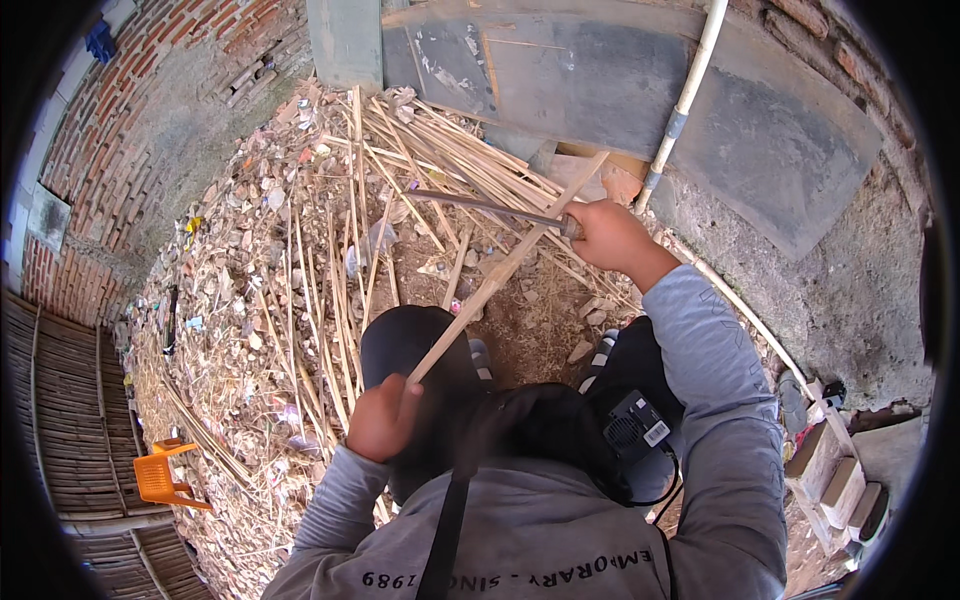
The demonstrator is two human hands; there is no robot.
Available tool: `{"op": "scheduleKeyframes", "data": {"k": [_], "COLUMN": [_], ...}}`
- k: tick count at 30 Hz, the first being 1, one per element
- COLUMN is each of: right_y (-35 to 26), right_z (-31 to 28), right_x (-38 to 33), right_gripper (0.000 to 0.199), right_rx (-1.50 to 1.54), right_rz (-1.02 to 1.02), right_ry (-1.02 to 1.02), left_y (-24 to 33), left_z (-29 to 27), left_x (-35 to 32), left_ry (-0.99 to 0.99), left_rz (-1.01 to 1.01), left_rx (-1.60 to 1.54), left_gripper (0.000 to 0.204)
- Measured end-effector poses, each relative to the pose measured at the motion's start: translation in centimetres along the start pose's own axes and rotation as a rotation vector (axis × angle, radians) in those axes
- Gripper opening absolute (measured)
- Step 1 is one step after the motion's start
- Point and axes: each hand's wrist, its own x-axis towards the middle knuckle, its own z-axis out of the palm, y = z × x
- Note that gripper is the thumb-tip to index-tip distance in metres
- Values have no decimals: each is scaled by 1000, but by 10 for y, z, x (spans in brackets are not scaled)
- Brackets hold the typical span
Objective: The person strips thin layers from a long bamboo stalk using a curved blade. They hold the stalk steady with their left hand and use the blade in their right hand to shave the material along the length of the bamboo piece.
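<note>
My left grip [382, 418] is closed around the near end of a strip [485, 292], beside my left knee [405, 345]. The strip slants away from me to the right, its far end free beyond my right grip [612, 238]. That grip is curled tight round the handle of a knife [480, 204]; the blade points left and crosses the strip near its far end. I cannot tell whether its edge bites in.

Below the strip, between my feet, a patch of bare soil [525, 335] leaves some room. Ahead, a pile of strips [455, 145] reaches the foot of a grey panel [590, 75], and the blade's tip points over it. A white pipe [692, 85] ends near my right grip, narrowing that side. To my left, loose strips [335, 290] lie over rubble [235, 260], with an orange chair [160, 476] well apart near the bamboo screen [70, 400].
</note>
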Motion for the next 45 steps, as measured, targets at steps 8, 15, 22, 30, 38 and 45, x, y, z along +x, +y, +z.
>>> {"op": "scheduleKeyframes", "data": {"k": [8,15,22,30,38,45], "right_y": [-4,-21,-10,16,14,-29], "right_z": [0,10,16,-2,7,5], "right_x": [-1,-3,1,2,5,-5], "right_gripper": [30,28,28,26,36,33], "right_rx": [67,-81,79,9,105,-72], "right_rz": [-38,-168,-33,110,114,-145], "right_ry": [31,-43,49,130,101,-34], "left_y": [-2,-4,-7,-5,-8,-14], "left_z": [3,4,0,0,0,-5], "left_x": [-1,-3,0,-2,-2,0], "left_ry": [63,37,49,31,32,-24], "left_rz": [-9,-34,-66,-45,-47,-65], "left_rx": [-79,-55,-112,-156,-202,-237], "left_gripper": [35,37,38,36,37,40]}}
